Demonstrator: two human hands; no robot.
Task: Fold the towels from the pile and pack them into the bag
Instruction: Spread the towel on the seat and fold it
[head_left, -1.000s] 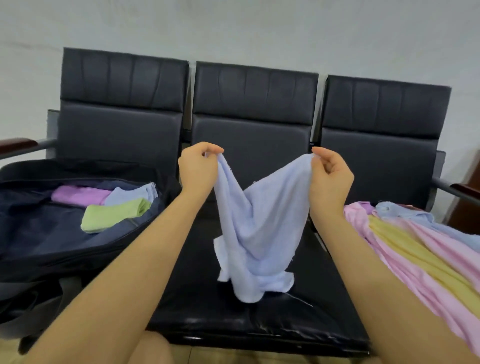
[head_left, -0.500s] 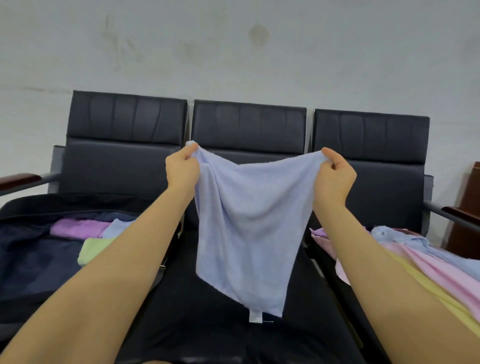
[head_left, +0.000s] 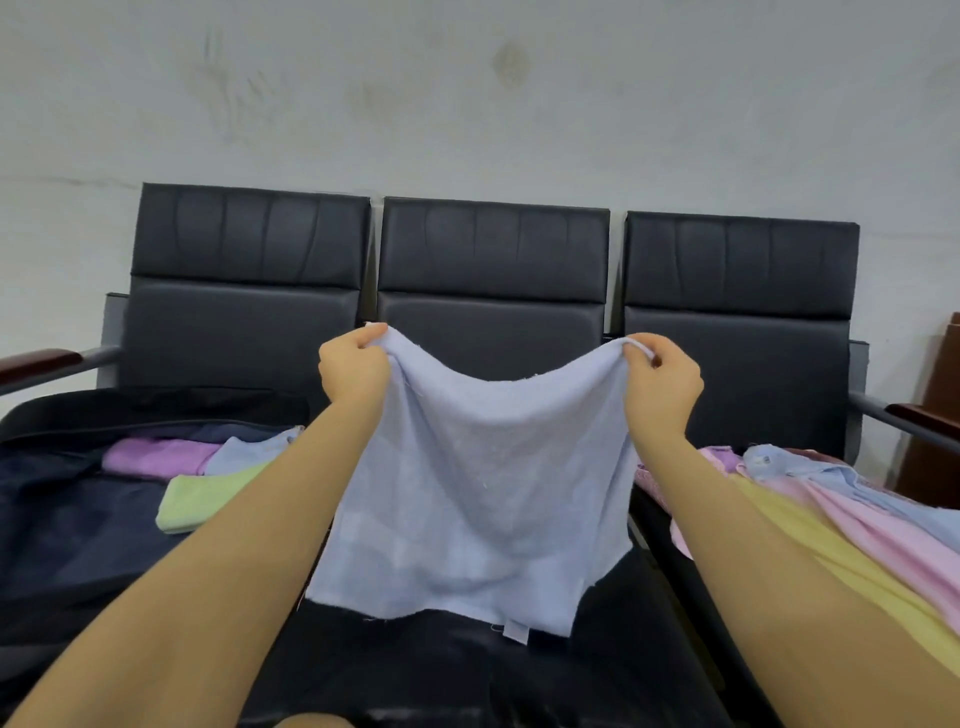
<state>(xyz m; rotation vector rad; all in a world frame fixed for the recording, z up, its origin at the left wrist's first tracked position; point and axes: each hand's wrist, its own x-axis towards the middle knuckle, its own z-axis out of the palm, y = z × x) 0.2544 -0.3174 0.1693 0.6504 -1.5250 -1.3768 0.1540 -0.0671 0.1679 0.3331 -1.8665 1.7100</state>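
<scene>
Left hand and right hand each grip pinched on the blue towel top corners

Hands: two, left and right. Held towel: one, pale blue. Folded towels in the bag: three were counted, purple, blue, green. Bag: one. Unfolded pile: one; towel number could not be told. Black seats: three.
</scene>
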